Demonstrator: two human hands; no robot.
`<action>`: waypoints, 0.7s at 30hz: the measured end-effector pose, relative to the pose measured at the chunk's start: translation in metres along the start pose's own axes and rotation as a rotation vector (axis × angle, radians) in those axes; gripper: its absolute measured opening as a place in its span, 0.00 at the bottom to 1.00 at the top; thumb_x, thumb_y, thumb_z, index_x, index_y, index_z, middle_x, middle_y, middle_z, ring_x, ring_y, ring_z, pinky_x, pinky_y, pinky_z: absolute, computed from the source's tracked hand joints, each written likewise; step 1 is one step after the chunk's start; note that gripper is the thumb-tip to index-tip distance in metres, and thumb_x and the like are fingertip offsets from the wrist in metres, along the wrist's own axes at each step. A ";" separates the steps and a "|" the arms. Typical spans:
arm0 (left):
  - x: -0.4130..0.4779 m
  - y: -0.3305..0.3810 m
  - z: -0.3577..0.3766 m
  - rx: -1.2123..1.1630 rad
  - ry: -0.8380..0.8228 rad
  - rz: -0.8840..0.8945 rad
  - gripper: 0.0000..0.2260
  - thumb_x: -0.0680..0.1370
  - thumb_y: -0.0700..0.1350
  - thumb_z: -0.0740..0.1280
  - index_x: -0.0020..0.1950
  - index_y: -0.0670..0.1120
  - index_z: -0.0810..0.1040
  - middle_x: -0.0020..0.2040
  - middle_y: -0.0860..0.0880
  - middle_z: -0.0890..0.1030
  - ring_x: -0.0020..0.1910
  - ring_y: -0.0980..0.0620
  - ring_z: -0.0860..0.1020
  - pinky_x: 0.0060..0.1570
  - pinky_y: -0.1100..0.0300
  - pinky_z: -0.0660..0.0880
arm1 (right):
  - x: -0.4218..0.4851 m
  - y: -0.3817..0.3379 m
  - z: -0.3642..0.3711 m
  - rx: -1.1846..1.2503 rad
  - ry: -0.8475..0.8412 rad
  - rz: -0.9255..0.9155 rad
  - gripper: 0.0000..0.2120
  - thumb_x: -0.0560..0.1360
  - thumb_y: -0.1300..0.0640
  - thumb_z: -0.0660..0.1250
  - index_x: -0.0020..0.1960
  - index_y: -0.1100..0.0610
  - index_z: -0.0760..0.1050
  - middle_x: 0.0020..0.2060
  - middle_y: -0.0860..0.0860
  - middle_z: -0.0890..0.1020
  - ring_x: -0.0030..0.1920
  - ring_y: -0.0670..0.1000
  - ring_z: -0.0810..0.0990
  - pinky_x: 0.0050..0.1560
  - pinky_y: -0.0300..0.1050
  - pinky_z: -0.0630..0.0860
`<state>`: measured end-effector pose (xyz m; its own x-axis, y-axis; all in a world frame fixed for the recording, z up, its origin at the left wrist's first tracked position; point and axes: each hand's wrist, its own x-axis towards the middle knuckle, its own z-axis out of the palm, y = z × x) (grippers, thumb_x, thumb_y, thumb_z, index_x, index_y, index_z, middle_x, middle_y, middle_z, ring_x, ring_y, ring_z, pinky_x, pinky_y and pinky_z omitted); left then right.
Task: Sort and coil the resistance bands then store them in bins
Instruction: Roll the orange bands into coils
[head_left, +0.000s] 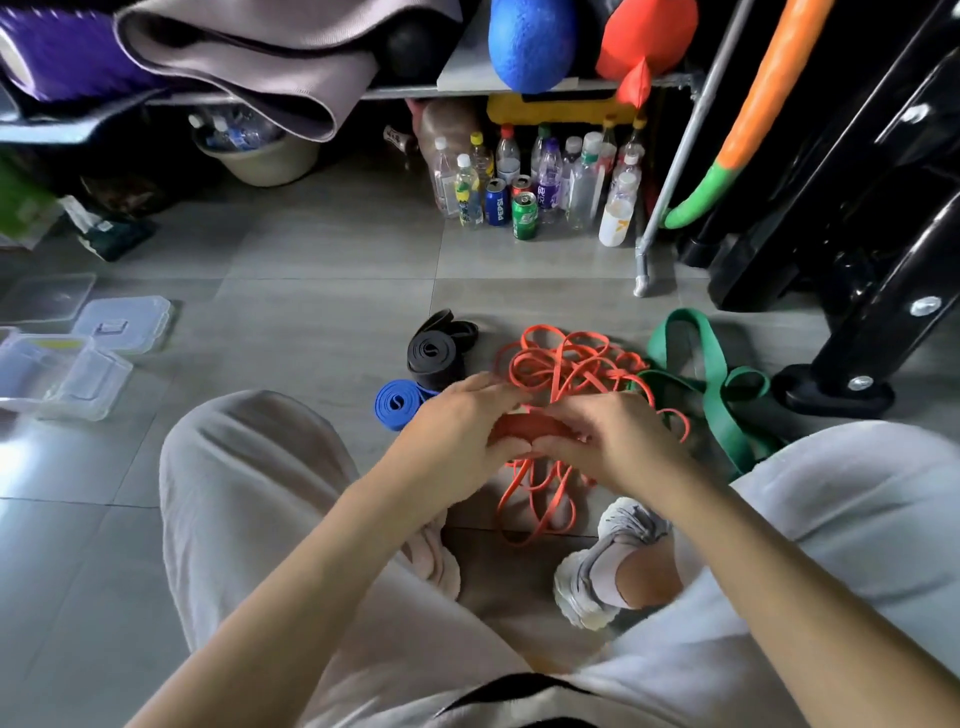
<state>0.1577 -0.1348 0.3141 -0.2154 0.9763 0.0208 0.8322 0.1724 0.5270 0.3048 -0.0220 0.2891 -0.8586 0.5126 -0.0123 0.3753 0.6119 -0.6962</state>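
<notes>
We find the left hand (457, 426) and right hand (613, 436) both gripping the orange band (519, 428), fingers curled round a flat rolled section. Its long axis runs left to right between them. The remainder is thin and tangled, looping on the floor (311, 322) beyond and below the hands. A black coil (434, 356) and a blue coil (397, 405) lie to the left.

One wide-angle head camera faces forward and steeply down, close over the lap (467, 649), across the tiled floor (311, 291) toward what seems a low shelf (457, 78).
</notes>
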 end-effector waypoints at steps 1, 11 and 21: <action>-0.001 0.001 -0.001 0.055 -0.033 0.023 0.13 0.72 0.42 0.71 0.56 0.46 0.80 0.44 0.49 0.79 0.46 0.48 0.76 0.41 0.62 0.65 | 0.000 -0.003 0.001 -0.025 0.002 -0.038 0.09 0.71 0.51 0.73 0.50 0.53 0.83 0.37 0.48 0.84 0.39 0.49 0.81 0.42 0.47 0.75; -0.026 -0.012 -0.001 -0.531 0.287 -0.254 0.13 0.71 0.34 0.72 0.45 0.54 0.81 0.36 0.61 0.82 0.38 0.59 0.79 0.45 0.65 0.75 | -0.011 -0.002 0.002 0.241 0.109 -0.003 0.10 0.68 0.55 0.77 0.45 0.42 0.83 0.34 0.34 0.82 0.38 0.36 0.80 0.40 0.30 0.73; -0.053 -0.011 0.028 -1.398 0.289 -0.480 0.10 0.73 0.41 0.68 0.52 0.40 0.79 0.48 0.42 0.84 0.50 0.46 0.82 0.52 0.55 0.79 | -0.013 -0.016 0.028 0.663 0.113 0.031 0.11 0.70 0.60 0.73 0.46 0.45 0.80 0.37 0.38 0.84 0.38 0.39 0.83 0.42 0.31 0.77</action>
<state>0.1738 -0.1847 0.2831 -0.5476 0.7774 -0.3095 -0.4522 0.0363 0.8912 0.2999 -0.0553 0.2797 -0.7956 0.6057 0.0103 0.0749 0.1153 -0.9905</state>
